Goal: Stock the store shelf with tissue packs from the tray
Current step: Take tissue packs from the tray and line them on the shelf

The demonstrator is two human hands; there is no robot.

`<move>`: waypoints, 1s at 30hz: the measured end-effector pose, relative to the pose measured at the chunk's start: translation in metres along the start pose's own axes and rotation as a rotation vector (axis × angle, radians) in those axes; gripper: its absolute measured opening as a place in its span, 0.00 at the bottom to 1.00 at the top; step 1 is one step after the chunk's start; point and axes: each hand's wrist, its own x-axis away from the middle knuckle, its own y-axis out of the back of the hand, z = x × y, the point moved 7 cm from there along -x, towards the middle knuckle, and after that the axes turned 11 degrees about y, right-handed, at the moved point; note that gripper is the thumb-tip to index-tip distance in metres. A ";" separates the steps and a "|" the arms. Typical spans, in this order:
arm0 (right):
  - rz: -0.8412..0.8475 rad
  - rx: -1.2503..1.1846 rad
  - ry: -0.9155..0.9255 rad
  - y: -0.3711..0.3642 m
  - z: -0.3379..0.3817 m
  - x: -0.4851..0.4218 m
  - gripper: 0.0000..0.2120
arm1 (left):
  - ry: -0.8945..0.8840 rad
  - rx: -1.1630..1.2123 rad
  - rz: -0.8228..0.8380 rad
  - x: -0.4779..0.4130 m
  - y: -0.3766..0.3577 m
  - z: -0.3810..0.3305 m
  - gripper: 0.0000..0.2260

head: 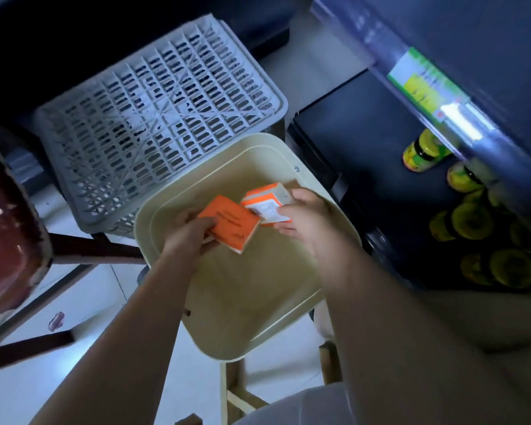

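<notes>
Tray, cream, holds two orange tissue packs near its far edge. Left hand grips one pack; right hand grips second pack, side by side. Grey slatted crate beyond tray. Dark shelf at right, yellow-lidded jars on it.

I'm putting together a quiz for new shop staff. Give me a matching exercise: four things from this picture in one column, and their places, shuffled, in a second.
Things
1. tray
2. crate
3. jars
4. tissue packs

Places
A. on the dark shelf, at the right
B. one in the left hand, one in the right hand
C. beyond the tray, slats showing
D. under both hands

Pairs: 1-D, 2-C, 3-A, 4-B
</notes>
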 end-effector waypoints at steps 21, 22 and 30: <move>-0.194 -0.300 0.400 0.042 0.114 0.101 0.34 | -0.291 0.145 0.510 0.155 -0.080 -0.085 0.03; -0.208 -0.272 0.419 0.049 0.121 0.109 0.34 | -0.323 0.086 0.519 0.161 -0.085 -0.091 0.04; -0.314 0.232 0.695 0.104 0.196 0.163 0.51 | -0.520 -0.121 0.616 0.236 -0.135 -0.143 0.14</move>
